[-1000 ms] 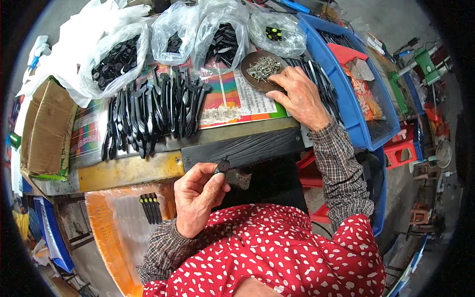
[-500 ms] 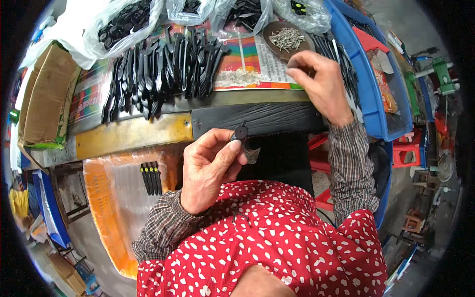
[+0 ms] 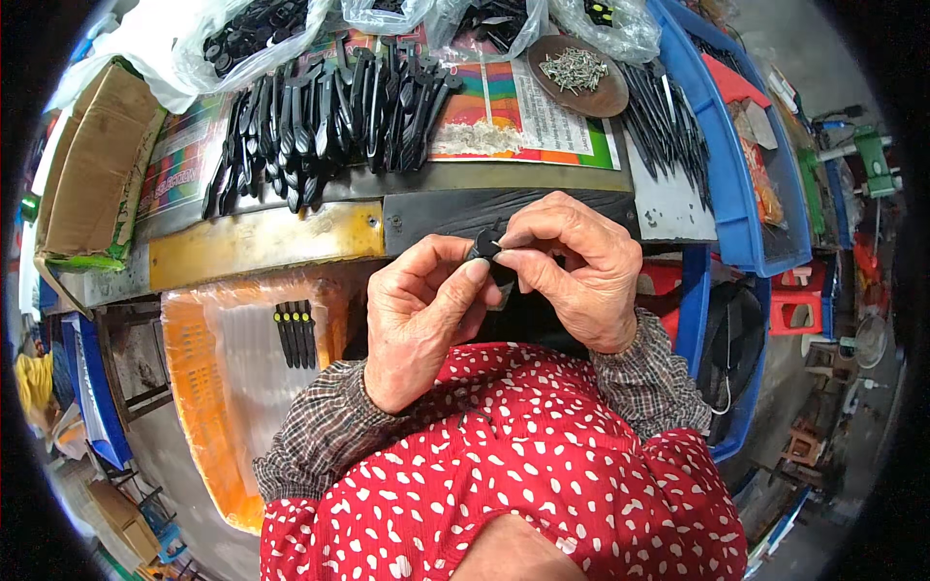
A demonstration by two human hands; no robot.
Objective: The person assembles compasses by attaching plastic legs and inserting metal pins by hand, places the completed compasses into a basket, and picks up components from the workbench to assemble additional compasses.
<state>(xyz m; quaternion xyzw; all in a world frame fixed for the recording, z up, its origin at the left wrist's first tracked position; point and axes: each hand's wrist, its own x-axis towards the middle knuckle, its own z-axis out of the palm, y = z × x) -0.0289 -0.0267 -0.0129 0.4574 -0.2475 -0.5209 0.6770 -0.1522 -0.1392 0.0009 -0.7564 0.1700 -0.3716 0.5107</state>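
Observation:
My left hand (image 3: 415, 324) is closed, pinching a small round black plastic part (image 3: 483, 246) between thumb and fingertips in front of the bench edge. Close against it, my right hand (image 3: 579, 269) is closed too, with thumb and forefinger meeting at the part. A tiny silvery pin (image 3: 498, 243) shows at those right fingertips. Similar metal pins (image 3: 573, 70) lie heaped in a round brown dish (image 3: 608, 99) on the bench. Long black plastic handles (image 3: 320, 121) are piled in a row at the back left.
Clear bags of black parts (image 3: 254, 37) line the far side. A cardboard box (image 3: 97, 169) stands left; a blue crate (image 3: 731, 165) is at right beside slim black pieces (image 3: 664, 121). Below left, an orange basket (image 3: 199, 387) holds several black pieces with yellow dots (image 3: 295, 334).
My right hand has come from beside the dish of pins down to the black part. My left hand keeps its hold on the part, nearly in place.

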